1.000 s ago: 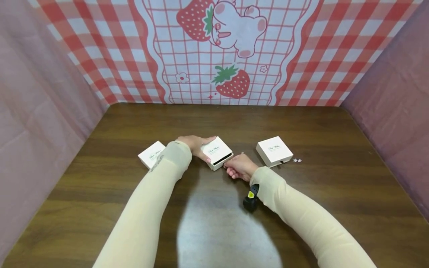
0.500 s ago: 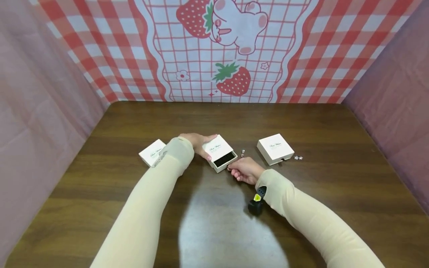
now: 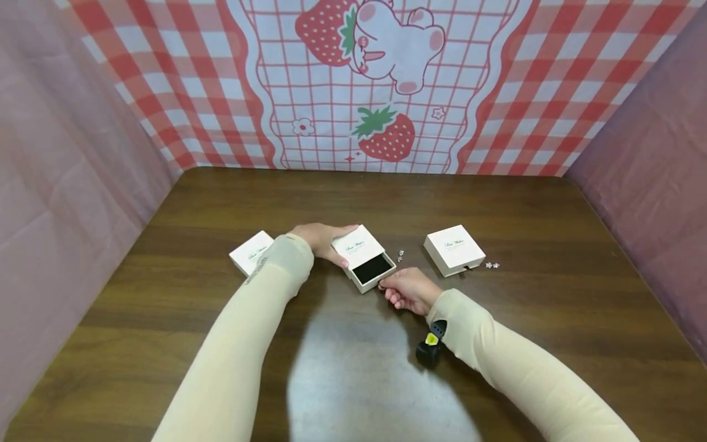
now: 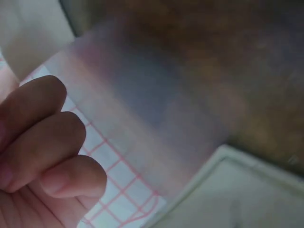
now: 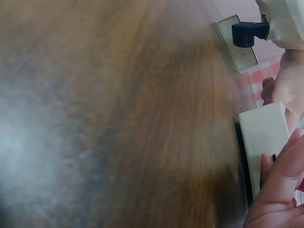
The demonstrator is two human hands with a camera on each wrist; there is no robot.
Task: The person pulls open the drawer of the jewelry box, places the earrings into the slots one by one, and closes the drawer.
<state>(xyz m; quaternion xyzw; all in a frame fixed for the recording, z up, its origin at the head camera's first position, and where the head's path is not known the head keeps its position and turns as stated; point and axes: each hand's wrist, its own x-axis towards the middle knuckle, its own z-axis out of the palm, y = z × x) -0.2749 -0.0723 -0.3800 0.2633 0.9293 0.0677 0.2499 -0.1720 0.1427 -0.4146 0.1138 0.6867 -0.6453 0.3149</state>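
In the head view, a white drawer-style gift box (image 3: pixel 356 245) with green script sits mid-table, its drawer (image 3: pixel 381 277) pulled partly out and showing a black inside. My left hand (image 3: pixel 324 240) grips the box's outer sleeve between thumb and fingers from the left. At the drawer's front, my right hand (image 3: pixel 409 290) pinches its pull tab, a dark bit of which shows by the fingers in the right wrist view. Beside the drawer lie small silvery pieces (image 3: pixel 400 255). My left hand's curled fingers (image 4: pixel 52 142) fill the left wrist view's left side.
A second white box (image 3: pixel 455 248) stands at the right, closed, a dark tab at its front. Small silvery flower-shaped pieces (image 3: pixel 491 265) lie beside it. Another white box (image 3: pixel 251 253) is at the left, partly behind my left sleeve. A checked cloth (image 3: pixel 193 92) hangs behind the table.
The drawer has slid farther out of its sleeve as my right hand moved toward the front right. More of the black inside shows. My left hand stays on the sleeve.
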